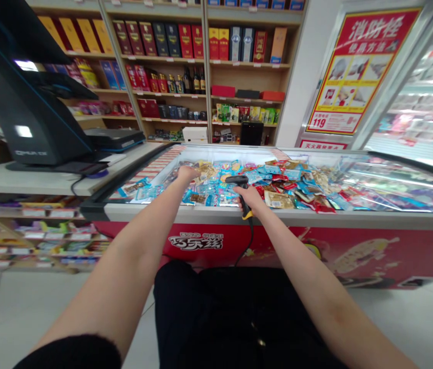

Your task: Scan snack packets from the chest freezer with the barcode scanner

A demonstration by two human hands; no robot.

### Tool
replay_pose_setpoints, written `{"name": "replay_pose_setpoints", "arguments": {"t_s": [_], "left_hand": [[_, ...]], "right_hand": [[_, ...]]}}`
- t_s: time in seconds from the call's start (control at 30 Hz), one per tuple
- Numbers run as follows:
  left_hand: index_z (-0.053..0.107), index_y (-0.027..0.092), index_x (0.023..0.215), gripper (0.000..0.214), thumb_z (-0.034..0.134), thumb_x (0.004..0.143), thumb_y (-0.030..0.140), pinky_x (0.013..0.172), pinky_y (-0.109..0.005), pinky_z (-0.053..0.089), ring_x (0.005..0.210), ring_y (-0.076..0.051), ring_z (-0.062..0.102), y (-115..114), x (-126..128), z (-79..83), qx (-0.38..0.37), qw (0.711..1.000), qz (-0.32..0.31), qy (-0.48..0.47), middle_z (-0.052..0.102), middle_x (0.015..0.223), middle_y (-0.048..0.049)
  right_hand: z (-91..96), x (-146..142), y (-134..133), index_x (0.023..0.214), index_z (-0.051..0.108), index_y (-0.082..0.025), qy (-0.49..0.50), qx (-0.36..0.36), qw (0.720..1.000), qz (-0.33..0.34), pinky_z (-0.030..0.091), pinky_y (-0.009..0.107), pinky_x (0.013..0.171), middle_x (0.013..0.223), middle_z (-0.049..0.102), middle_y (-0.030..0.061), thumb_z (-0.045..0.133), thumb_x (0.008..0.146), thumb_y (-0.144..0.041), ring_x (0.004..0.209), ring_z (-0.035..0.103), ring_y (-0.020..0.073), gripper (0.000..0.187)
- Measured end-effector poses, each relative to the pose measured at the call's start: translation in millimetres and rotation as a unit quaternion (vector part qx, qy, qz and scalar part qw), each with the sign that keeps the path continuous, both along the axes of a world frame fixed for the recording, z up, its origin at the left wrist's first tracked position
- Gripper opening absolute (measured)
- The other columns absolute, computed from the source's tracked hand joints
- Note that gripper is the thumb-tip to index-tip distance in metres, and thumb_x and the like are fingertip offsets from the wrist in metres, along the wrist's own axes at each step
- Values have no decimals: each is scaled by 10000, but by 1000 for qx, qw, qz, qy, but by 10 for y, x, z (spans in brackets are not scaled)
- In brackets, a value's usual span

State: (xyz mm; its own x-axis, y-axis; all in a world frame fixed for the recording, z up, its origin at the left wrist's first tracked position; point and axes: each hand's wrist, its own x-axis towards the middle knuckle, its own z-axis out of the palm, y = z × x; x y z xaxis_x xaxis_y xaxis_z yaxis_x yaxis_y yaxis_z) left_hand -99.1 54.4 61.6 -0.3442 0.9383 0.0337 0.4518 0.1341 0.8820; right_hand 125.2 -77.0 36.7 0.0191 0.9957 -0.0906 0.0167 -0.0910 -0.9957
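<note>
1. Right hand (248, 198): closed around the grip of a handheld barcode scanner (240, 193). The fingers wrap the black-and-yellow handle. The scanner head points forward and to the left, above the packets.
2. Scanner cable (249, 241): runs down from the base of the handle, passes in front of the freezer's front panel, and ends out of sight behind the person's body.
3. Left hand (188, 173): extended palm-down over the far part of the freezer opening, at or touching the packets. It is not possible to tell whether this hand is gripping a packet.
4. Snack packets (255, 178): lie in a loose, mixed pile inside a chest freezer (277, 216), between and beyond both hands. Most are blue, red, or tan.
5. Glass lid (396, 184): covers the right part of the freezer. The packets remain visible through it.
6. Checkout counter (39, 179): stands to the left of the freezer and carries a black till screen (27, 107).
7. Wooden shelves (201, 66): stand beyond the freezer and hold boxes and bottles.
8. Fire hydrant instruction poster (362, 72): is mounted to the right of the shelves, beside a glass-fronted display fridge (431, 113).
</note>
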Motion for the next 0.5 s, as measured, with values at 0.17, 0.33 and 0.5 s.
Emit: {"name": "replay_pose_setpoints", "arguments": {"t_s": [0.17,0.33,0.5], "left_hand": [[592,159,828,307,799,631,48,771,-350,565,883,-241,716,-81,318,69,-2,986,-43,-159,722,855,-68],[561,159,766,227,745,707,40,798,-332,539,822,-189,693,-124,580,46,-4,974,-101,-201,641,672,-8],[572,165,774,238,789,698,106,816,-317,527,808,-158,681,-192,755,37,-1,966,-134,-220,659,694,1]], "right_hand": [[40,42,-9,704,511,-191,1,-6,1000,-11,404,207,332,444,523,-40,687,865,-275,333,470,105,252],[128,129,-65,679,506,-188,-34,7,999,-21,398,215,320,446,523,-32,638,900,-258,322,464,106,267],[194,250,-110,657,512,-184,-66,22,997,-29,404,219,317,439,523,-28,671,880,-244,332,478,113,280]]}}
